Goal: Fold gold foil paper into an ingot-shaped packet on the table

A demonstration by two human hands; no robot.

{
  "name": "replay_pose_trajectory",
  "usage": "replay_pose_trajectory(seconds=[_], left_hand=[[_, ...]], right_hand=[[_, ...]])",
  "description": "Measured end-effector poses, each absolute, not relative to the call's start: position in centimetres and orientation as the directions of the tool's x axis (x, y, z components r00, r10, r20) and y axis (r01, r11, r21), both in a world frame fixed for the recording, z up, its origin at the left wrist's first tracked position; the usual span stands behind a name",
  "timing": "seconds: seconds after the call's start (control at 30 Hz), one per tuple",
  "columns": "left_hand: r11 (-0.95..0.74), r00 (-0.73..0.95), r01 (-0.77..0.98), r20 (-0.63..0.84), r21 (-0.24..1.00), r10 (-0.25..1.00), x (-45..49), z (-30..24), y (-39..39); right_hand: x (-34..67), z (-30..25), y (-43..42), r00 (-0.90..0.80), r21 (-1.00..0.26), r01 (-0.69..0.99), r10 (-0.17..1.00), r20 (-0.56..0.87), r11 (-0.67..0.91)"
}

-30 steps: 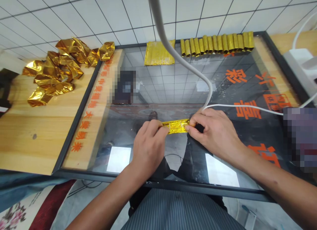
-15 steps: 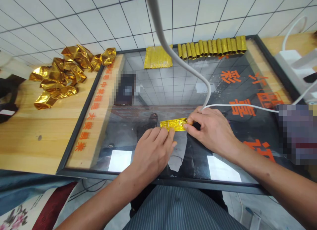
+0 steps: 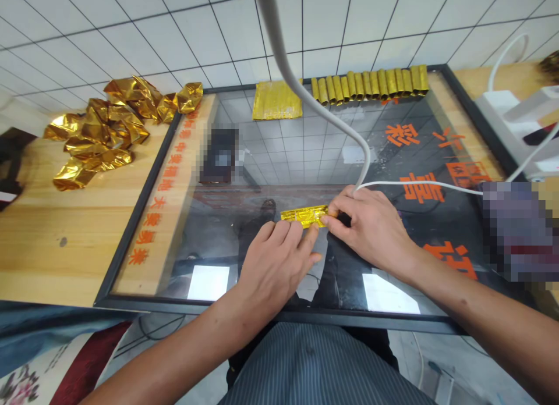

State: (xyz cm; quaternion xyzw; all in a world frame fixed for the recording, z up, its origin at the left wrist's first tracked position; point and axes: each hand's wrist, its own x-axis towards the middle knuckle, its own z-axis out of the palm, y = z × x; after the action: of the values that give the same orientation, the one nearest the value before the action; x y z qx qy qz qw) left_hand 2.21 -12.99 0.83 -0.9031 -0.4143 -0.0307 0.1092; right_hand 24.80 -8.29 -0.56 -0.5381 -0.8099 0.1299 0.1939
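Note:
A narrow strip of gold foil paper [image 3: 303,215], creased and shiny, lies on the dark glass top in front of me. My right hand [image 3: 369,221] pinches its right end between thumb and fingers. From the near side, my left hand [image 3: 279,259] rests its fingertips along the strip's lower edge, the index finger stretched toward the right and the thumb apart. Part of the strip's near edge is hidden by those fingers. Along the back stand several rolled gold tubes [image 3: 369,85] in a row, beside a flat gold foil sheet [image 3: 277,100].
Crumpled gold foil [image 3: 105,128] lies on the wooden table [image 3: 39,236] to the left. A white cable [image 3: 305,93] hangs across the glass and passes by my right hand. To the right are a white power strip [image 3: 502,111] and a blurred-out object [image 3: 515,230].
The fingers of my left hand have slid a little to the right along the strip, the index finger nearer my right hand. My right hand keeps its pinch.

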Motion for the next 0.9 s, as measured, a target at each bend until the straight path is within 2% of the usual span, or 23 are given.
replay_pose_trajectory(seconds=[0.2, 0.33, 0.5, 0.53, 0.7, 0.77, 0.9], left_hand=[[-0.627, 0.648, 0.760, 0.126, -0.170, 0.751, 2.4, 0.8, -13.1], [-0.631, 0.642, 0.766, 0.158, -0.119, 0.750, 2.0, 0.4, -13.2], [-0.617, 0.621, 0.782, 0.175, -0.081, 0.764, 1.8, 0.2, -13.3], [-0.617, 0.620, 0.783, 0.171, -0.079, 0.766, 1.9, 0.2, -13.3], [-0.615, 0.615, 0.786, 0.172, -0.062, 0.770, 2.1, 0.4, -13.4], [-0.613, 0.613, 0.788, 0.177, -0.057, 0.770, 2.1, 0.4, -13.4], [-0.607, 0.604, 0.793, 0.205, -0.053, 0.770, 1.8, 0.2, -13.7]], right_hand=[[24.8, -0.4, -8.4, -0.344, -0.419, 0.823, 0.923, 0.171, 0.384], [25.2, -0.3, -8.0, -0.351, -0.434, 0.816, 0.924, 0.153, 0.382], [26.0, 0.4, -8.8, -0.402, -0.481, 0.755, 0.894, 0.196, 0.445], [26.0, 0.6, -9.3, -0.418, -0.460, 0.753, 0.882, 0.217, 0.470], [25.3, 0.9, -13.0, -0.593, -0.152, 0.743, 0.747, 0.299, 0.651], [24.6, 0.5, -14.0, -0.637, -0.093, 0.727, 0.719, 0.277, 0.680], [23.8, -0.2, -14.6, -0.616, -0.066, 0.760, 0.748, 0.248, 0.647]])
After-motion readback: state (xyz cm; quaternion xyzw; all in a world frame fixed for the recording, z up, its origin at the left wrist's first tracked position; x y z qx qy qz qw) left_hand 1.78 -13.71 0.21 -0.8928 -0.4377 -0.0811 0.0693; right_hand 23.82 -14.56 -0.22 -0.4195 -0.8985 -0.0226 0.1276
